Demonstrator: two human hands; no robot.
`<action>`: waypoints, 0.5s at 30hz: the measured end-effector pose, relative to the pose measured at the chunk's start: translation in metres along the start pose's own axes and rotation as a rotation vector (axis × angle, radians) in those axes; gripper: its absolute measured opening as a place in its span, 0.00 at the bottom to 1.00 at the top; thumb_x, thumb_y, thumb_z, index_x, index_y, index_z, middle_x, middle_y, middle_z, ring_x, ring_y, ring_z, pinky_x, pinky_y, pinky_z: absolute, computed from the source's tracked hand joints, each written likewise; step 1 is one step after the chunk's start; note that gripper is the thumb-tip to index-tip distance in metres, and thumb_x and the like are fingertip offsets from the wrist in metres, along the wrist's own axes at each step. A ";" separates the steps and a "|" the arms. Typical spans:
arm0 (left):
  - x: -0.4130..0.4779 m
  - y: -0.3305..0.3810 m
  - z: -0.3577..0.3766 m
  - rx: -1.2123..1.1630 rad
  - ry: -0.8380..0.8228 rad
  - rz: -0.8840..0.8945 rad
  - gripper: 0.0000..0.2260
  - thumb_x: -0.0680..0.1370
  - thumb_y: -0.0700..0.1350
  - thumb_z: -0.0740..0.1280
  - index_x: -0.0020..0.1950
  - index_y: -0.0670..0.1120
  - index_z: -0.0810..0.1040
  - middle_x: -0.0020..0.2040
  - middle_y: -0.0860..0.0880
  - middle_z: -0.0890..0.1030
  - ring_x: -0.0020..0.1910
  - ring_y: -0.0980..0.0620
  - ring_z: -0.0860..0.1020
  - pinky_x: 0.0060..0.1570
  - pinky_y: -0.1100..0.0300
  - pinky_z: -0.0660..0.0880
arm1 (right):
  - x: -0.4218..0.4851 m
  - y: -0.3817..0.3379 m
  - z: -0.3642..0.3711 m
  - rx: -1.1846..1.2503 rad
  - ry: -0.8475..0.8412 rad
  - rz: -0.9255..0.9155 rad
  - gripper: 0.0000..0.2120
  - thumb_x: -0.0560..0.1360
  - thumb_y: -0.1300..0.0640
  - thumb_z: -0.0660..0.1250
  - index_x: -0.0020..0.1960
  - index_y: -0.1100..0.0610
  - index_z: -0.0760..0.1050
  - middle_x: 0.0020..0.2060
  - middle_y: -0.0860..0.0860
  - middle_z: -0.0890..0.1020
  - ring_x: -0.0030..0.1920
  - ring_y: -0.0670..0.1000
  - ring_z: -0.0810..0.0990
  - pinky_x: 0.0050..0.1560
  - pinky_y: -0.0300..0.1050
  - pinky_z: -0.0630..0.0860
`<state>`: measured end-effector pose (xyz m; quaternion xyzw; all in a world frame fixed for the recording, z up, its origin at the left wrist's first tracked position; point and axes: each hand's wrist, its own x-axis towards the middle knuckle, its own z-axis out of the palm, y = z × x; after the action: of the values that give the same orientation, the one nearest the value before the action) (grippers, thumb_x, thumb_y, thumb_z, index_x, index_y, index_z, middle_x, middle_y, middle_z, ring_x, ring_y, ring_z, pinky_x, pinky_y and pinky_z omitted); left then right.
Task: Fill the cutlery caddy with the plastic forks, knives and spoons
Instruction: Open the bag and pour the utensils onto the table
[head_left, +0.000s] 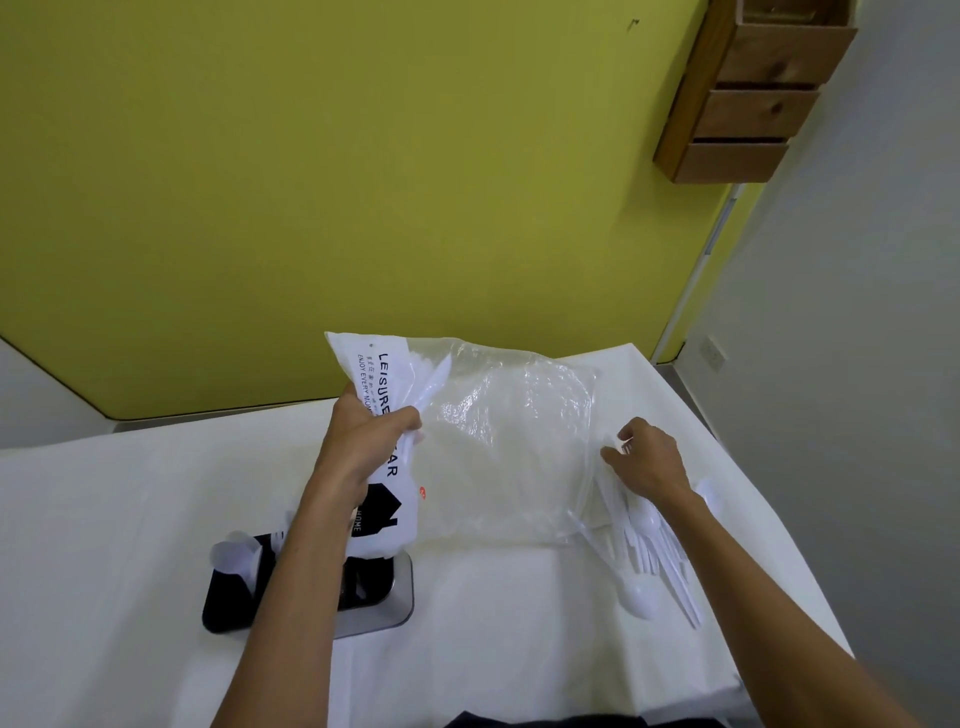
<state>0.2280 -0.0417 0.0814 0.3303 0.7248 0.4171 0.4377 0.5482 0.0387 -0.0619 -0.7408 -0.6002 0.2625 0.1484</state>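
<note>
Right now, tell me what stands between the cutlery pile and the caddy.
The bag, gripped by the left hand, hangs between the pile and the caddy. The left forearm also crosses over the caddy.

I'm looking at a bench (519, 639) covered in a plain white sheet. On its left side sits a black cutlery caddy (228, 603) on a grey metal base (402, 592), with white spoon bowls (234, 556) showing at its top. On the right lies a loose heap of white plastic cutlery (649, 540), with one spoon (641, 597) at its near edge. Between the two, the lower edge of a clear plastic bag (509, 467) rests on the sheet.
</note>
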 end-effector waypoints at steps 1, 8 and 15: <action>-0.001 0.002 -0.002 -0.008 0.004 0.004 0.16 0.71 0.35 0.71 0.58 0.44 0.78 0.48 0.42 0.85 0.35 0.50 0.85 0.30 0.61 0.77 | -0.001 -0.002 0.001 -0.015 0.012 -0.015 0.18 0.75 0.52 0.72 0.59 0.59 0.74 0.52 0.54 0.79 0.52 0.56 0.78 0.51 0.48 0.75; -0.011 0.018 -0.012 -0.024 0.043 0.073 0.16 0.72 0.34 0.71 0.57 0.44 0.77 0.43 0.47 0.83 0.26 0.59 0.81 0.23 0.64 0.74 | -0.021 -0.033 -0.004 0.310 -0.046 -0.150 0.04 0.73 0.60 0.72 0.46 0.54 0.83 0.39 0.49 0.86 0.37 0.47 0.84 0.43 0.44 0.79; -0.021 0.034 -0.028 -0.019 0.054 0.128 0.15 0.71 0.34 0.72 0.56 0.43 0.78 0.44 0.44 0.83 0.28 0.55 0.82 0.29 0.61 0.77 | -0.031 -0.060 -0.012 1.117 -0.377 -0.050 0.10 0.80 0.65 0.64 0.59 0.63 0.80 0.54 0.60 0.84 0.50 0.57 0.85 0.53 0.48 0.80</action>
<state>0.2150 -0.0538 0.1267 0.3607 0.7097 0.4597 0.3935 0.5021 0.0241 -0.0133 -0.4766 -0.4045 0.6624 0.4130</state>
